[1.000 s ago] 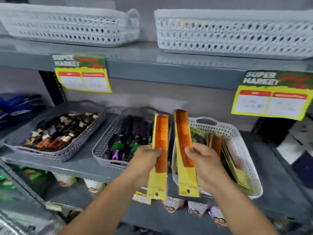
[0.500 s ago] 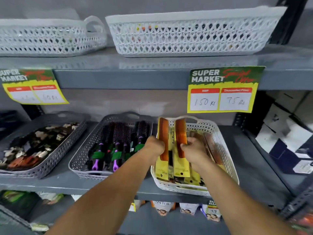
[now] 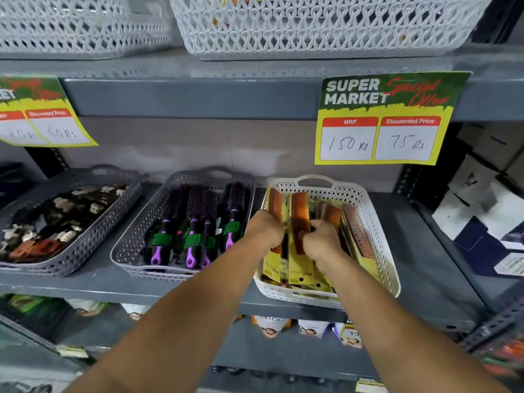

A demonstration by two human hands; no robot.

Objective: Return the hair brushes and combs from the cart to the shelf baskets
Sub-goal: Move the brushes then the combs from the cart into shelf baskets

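Observation:
Both my hands reach into the white basket [image 3: 380,251] on the middle shelf. My left hand [image 3: 265,226] grips an orange comb on a yellow card [image 3: 275,205] at the basket's left side. My right hand [image 3: 319,239] grips a second orange carded comb [image 3: 300,214] beside it. Both combs lie low among several other carded combs [image 3: 354,225] in the basket. To the left, a grey basket [image 3: 133,245] holds round hair brushes with purple handles [image 3: 195,222].
A grey basket of hair clips [image 3: 82,251] stands at the far left. Two white baskets [image 3: 312,24] sit on the upper shelf. Price signs [image 3: 382,117] hang from its edge. Boxes [image 3: 487,199] are stacked at the right; packaged goods fill the shelf below.
My hands have carried the two combs from in front of the shelf down into the white basket, and the view has moved closer and to the right.

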